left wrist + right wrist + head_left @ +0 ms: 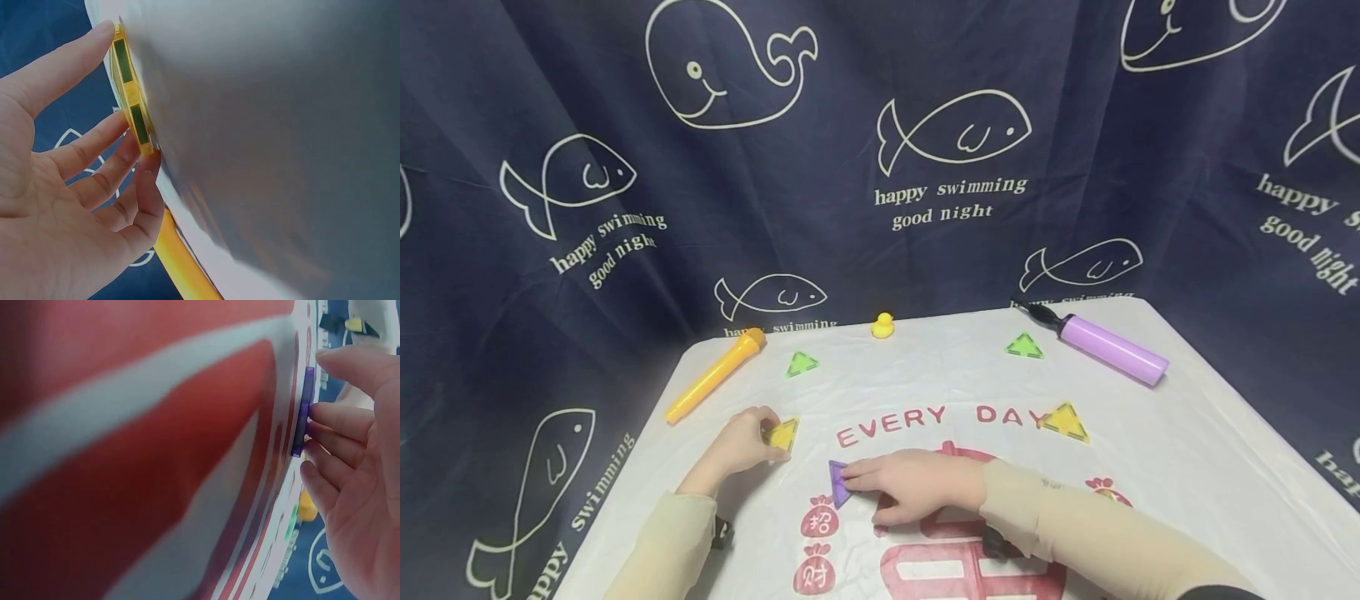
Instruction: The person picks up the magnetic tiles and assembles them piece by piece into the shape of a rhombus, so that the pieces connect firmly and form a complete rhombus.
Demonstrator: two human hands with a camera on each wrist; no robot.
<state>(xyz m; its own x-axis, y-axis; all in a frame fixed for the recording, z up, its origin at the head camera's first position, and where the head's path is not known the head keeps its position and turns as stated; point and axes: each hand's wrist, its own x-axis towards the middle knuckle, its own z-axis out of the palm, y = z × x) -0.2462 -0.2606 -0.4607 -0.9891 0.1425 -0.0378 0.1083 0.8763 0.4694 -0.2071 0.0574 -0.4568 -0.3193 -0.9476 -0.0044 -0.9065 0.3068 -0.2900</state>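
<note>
At the frame's lower left, the left hand point(747, 442) pinches one of two yellow triangles point(785, 435); at lower centre, the right hand point(913, 486), fingers straight, touches one purple triangle point(837, 487). Two green triangles point(802, 365) and one duck point(883, 327) sit higher up.

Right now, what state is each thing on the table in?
Left yellow triangle: held by the left hand
Purple triangle: flat, touched by the right hand
Right yellow triangle: flat, untouched
Left green triangle: flat, untouched
Right green triangle: flat, untouched
Yellow duck: upright
Orange microphone: lying down
Lavender pump: lying down
</note>
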